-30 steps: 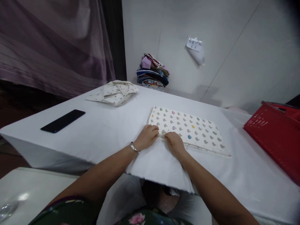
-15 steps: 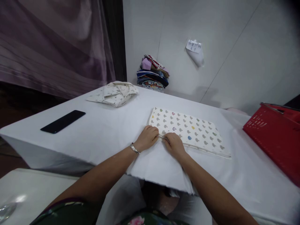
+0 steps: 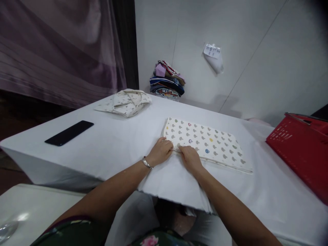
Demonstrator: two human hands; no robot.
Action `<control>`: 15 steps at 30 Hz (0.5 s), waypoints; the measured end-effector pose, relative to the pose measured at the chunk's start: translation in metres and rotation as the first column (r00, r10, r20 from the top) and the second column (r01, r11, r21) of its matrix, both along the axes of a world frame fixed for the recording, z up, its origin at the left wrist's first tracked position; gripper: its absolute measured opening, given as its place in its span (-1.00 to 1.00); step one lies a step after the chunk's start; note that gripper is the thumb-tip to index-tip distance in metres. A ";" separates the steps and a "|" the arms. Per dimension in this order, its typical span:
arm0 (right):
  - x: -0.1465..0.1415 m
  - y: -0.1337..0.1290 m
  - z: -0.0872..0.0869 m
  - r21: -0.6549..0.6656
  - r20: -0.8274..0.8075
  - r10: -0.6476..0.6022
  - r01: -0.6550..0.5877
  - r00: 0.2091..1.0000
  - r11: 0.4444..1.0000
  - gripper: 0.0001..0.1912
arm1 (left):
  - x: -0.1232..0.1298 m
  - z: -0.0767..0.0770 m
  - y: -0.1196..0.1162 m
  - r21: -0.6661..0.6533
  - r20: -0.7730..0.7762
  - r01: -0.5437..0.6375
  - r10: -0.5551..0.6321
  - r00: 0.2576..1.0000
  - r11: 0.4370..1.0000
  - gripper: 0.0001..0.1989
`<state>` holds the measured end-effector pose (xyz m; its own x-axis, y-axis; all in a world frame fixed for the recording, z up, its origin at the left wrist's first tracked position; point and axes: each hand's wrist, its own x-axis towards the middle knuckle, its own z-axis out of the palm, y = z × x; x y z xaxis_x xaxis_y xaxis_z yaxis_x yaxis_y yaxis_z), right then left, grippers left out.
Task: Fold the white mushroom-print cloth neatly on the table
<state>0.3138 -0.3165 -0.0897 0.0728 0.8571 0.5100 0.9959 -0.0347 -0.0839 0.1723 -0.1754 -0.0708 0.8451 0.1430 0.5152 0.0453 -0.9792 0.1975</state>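
Note:
A folded white cloth printed with grey and coloured mushroom shapes lies flat on the white-covered table. At its near left corner, my left hand grips the edge, fingers closed on it. Close beside it, my right hand is closed on the same near edge. A short stretch of the layered edge shows between the two hands. The fingertips are partly hidden by the backs of the hands. A silver bracelet circles my left wrist.
A loosely folded patterned garment lies at the back left, with a black flat slab nearer. Folded clothes are stacked against the wall. At the right stands a red basket. A white surface sits lower left.
My right hand has shifted very slightly along the cloth's near edge, its fingers pressed closer over it. My left hand stays in place on the corner.

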 end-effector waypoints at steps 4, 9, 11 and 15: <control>0.000 -0.001 0.001 0.004 0.004 0.007 -0.007 1.000 1.000 -0.74 | 0.000 0.000 0.000 -0.019 0.010 0.006 -0.006 1.000 1.000 -0.82; -0.002 -0.003 0.005 -0.036 -0.001 0.050 -0.050 0.999 0.998 -0.78 | -0.002 0.002 0.002 -0.051 -0.061 0.024 -0.027 0.998 0.998 -0.86; -0.004 -0.004 0.007 -0.044 -0.005 0.053 -0.054 0.999 0.998 -0.79 | -0.004 0.004 0.004 -0.069 -0.072 0.042 -0.047 0.996 0.997 -0.86; -0.004 -0.004 0.006 -0.049 -0.003 0.044 -0.045 0.999 0.998 -0.77 | -0.009 0.006 0.007 -0.107 -0.073 0.073 -0.081 0.994 0.992 -0.86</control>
<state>0.3099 -0.3209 -0.0833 0.0352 0.8837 0.4668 0.9963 0.0055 -0.0854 0.1628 -0.1680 -0.0646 0.8923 0.1256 0.4337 -0.0104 -0.9546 0.2978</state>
